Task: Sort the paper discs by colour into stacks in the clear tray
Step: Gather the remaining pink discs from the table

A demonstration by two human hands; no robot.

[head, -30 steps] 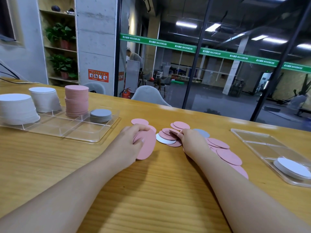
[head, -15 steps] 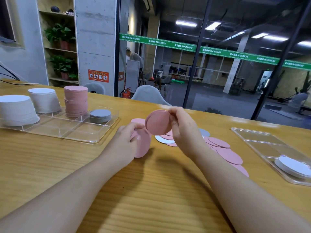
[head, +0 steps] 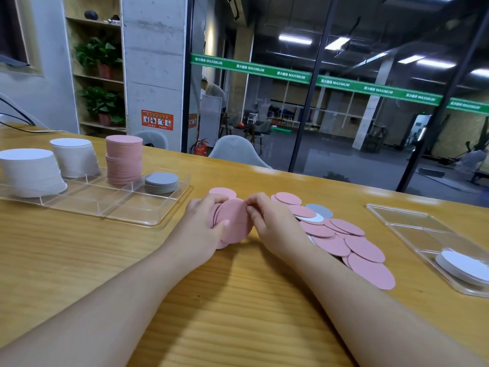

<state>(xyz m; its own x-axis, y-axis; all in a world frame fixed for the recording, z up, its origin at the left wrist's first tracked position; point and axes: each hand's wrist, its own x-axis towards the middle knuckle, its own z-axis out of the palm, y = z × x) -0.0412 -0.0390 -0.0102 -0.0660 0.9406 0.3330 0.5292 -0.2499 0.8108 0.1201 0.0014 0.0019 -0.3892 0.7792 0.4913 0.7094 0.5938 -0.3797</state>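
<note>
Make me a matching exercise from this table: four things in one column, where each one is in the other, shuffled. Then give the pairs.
Things:
1. grey stack
2. tall pink stack
3. bundle of pink discs
4. loose pink discs

Places:
A. spread on the table to the right of the hands
B. held between the left hand and right hand
C. right end compartment of the left clear tray
D. in that tray, just left of the grey stack

Pairs: 1-C, 2-D, 3-B, 4-A

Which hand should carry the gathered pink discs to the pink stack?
Left, probably. The left hand already grips the pink bundle and is nearer the pink stack; the right hand only pinches its edge.
</note>
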